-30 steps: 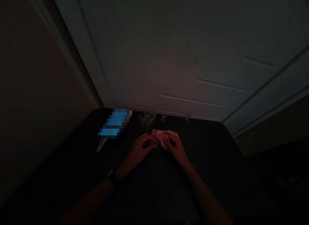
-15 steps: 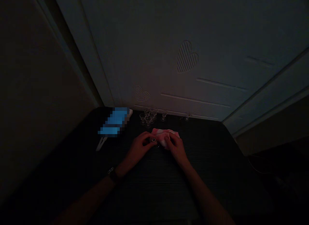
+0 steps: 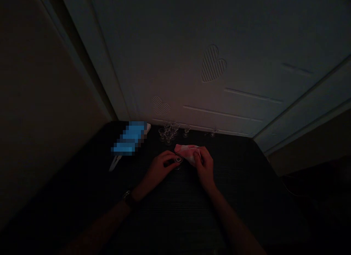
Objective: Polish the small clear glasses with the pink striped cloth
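Between the thumb and fingers of my left hand (image 3: 162,165) is a small clear stemmed glass (image 3: 178,160), its round rim turned up toward me. My right hand (image 3: 204,163) is closed on a pink and white cloth (image 3: 186,151), which droops to the left behind the glass. Whether the cloth touches the glass is hard to tell in the dim light. Beyond my hands stands a cluster of several similar small glasses (image 3: 168,134). A single glass (image 3: 187,130) is just right of the cluster, and another glass (image 3: 213,132) stands farther right.
A device with a blurred blue screen (image 3: 130,138) rests at the left, a pale strip (image 3: 115,162) sticking out below it. The dark wood-grain table (image 3: 175,218) meets a pale panel (image 3: 246,46) with carved hearts and grooves at the back.
My right hand has drawn the cloth slightly right and gathered it, away from the glass. The glass in my left hand has shifted a little right, its rim now more in view.
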Demonstrator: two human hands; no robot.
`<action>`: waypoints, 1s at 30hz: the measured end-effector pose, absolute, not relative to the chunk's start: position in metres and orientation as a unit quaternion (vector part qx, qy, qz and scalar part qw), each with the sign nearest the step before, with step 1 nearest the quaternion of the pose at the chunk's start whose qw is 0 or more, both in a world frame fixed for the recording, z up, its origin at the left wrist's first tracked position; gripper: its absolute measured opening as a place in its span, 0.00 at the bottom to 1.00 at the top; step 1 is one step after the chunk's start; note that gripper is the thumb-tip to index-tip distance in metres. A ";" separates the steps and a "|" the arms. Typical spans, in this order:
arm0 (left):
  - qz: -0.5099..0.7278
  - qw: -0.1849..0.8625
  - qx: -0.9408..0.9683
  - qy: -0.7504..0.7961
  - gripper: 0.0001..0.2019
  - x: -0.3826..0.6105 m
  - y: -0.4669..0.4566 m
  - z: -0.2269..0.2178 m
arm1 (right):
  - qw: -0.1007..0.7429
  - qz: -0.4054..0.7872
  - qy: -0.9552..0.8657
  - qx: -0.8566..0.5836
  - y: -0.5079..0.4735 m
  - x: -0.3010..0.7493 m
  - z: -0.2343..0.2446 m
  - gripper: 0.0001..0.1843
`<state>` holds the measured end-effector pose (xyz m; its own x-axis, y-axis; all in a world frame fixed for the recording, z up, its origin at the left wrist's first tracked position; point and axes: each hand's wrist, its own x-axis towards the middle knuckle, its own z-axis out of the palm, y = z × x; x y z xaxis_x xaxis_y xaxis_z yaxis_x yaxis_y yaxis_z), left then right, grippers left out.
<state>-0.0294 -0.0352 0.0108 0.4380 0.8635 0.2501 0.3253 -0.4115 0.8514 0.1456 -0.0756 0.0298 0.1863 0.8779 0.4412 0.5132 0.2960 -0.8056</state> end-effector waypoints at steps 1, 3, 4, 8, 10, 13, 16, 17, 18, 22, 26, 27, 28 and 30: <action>0.358 0.375 0.762 0.388 0.10 -0.029 -0.035 0.010 | 0.518 0.169 -0.623 -0.562 -0.077 0.145 0.031 0.11; 0.361 0.372 0.763 0.387 0.10 -0.029 -0.035 0.009 | 0.506 0.157 -0.651 -0.543 -0.079 0.144 0.031 0.11; 0.364 0.369 0.762 0.388 0.10 -0.029 -0.035 0.009 | 0.495 0.152 -0.671 -0.531 -0.080 0.143 0.031 0.11; 0.365 0.347 0.766 0.399 0.08 -0.029 -0.035 0.010 | 0.433 0.142 -0.747 -0.485 -0.082 0.139 0.028 0.13; 0.363 0.335 0.770 0.404 0.08 -0.030 -0.036 0.011 | 0.416 0.137 -0.762 -0.477 -0.082 0.139 0.027 0.15; 0.360 0.326 0.770 0.415 0.08 -0.030 -0.037 0.012 | 0.408 0.124 -0.768 -0.478 -0.082 0.140 0.025 0.17; 0.351 0.310 0.771 0.431 0.09 -0.029 -0.038 0.012 | 0.407 0.111 -0.772 -0.476 -0.080 0.142 0.023 0.18; 0.348 0.302 0.773 0.437 0.09 -0.028 -0.038 0.012 | 0.407 0.106 -0.773 -0.475 -0.079 0.142 0.022 0.18; 0.344 0.293 0.774 0.443 0.09 -0.028 -0.038 0.011 | 0.407 0.101 -0.775 -0.473 -0.079 0.142 0.022 0.18; 0.334 0.272 0.779 0.457 0.09 -0.027 -0.040 0.013 | 0.403 0.099 -0.777 -0.473 -0.078 0.142 0.021 0.18; 0.332 0.250 0.793 0.445 0.08 -0.029 -0.041 0.016 | 0.403 0.098 -0.778 -0.472 -0.078 0.144 0.020 0.18; 0.332 0.245 0.797 0.441 0.08 -0.029 -0.041 0.016 | 0.402 0.097 -0.779 -0.472 -0.078 0.144 0.019 0.18; 0.332 0.241 0.800 0.437 0.08 -0.030 -0.041 0.017 | 0.400 0.095 -0.779 -0.474 -0.078 0.145 0.019 0.18; 0.331 0.239 0.807 0.426 0.08 -0.031 -0.041 0.016 | 0.400 0.089 -0.777 -0.478 -0.077 0.146 0.018 0.18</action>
<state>-0.0305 -0.0410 0.0163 0.4175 0.8462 0.3311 0.5298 -0.5227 0.6679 0.1456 -0.0772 0.0183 -0.2228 0.8144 0.5358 0.6723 0.5263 -0.5205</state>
